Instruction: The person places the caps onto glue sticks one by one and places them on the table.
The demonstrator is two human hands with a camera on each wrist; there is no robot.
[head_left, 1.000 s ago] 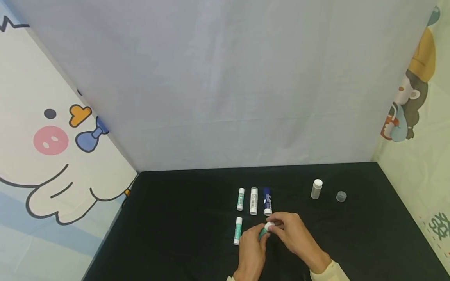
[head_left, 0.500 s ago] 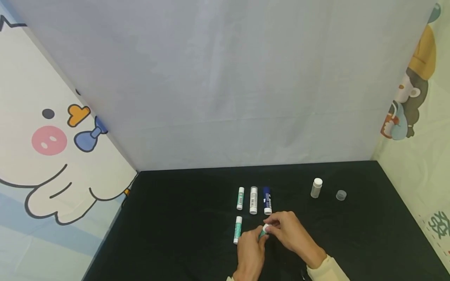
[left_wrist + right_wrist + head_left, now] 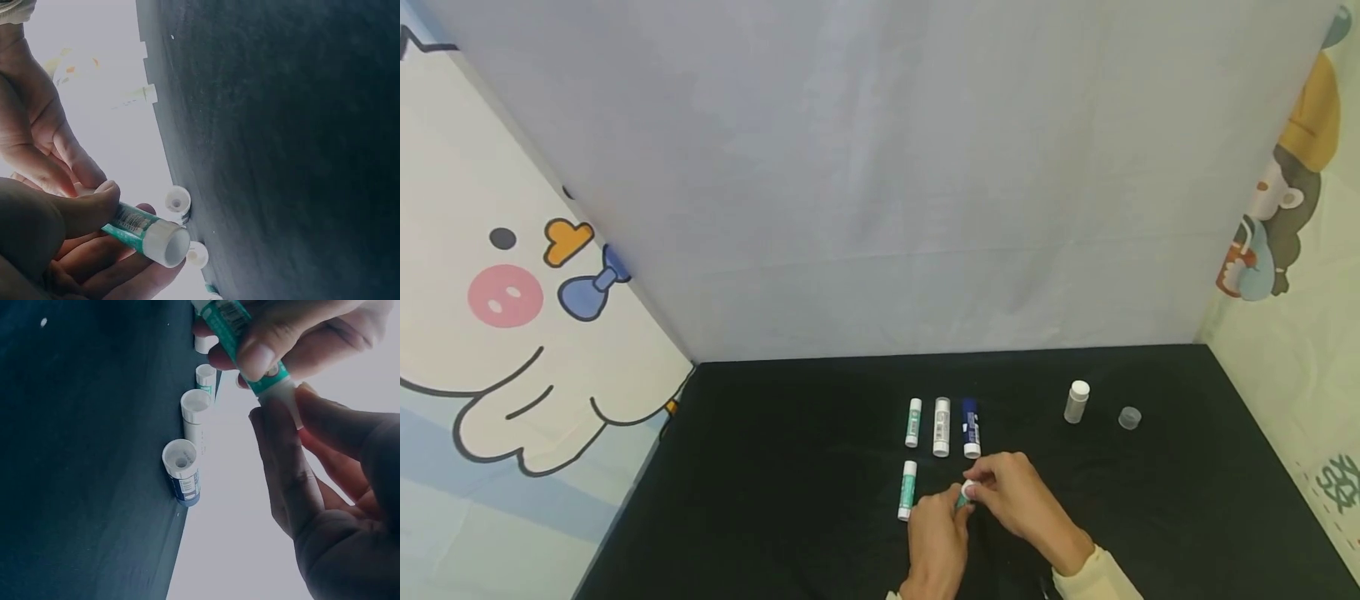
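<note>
A green glue stick [image 3: 962,501] with white ends is between my two hands, raised off the black table. My left hand [image 3: 937,533] grips its green barrel between thumb and fingers; in the left wrist view the white base of the glue stick [image 3: 140,232] points away from the palm. With thumb and fingertips, my right hand [image 3: 1018,500] pinches the white cap [image 3: 281,397] at the other end. The cap looks fitted against the barrel, though fingers partly cover it.
Beside my left hand lies another green glue stick [image 3: 907,491]. Beyond are a smaller green one [image 3: 913,423], a white one [image 3: 941,427] and a blue one [image 3: 971,428], in a row. Farther right are a white-topped clear tube [image 3: 1077,402] and a clear cap [image 3: 1129,418].
My right hand has shifted slightly left and toward me, with the capped end of the glue stick. Both hands keep their hold; the other items stay put.
</note>
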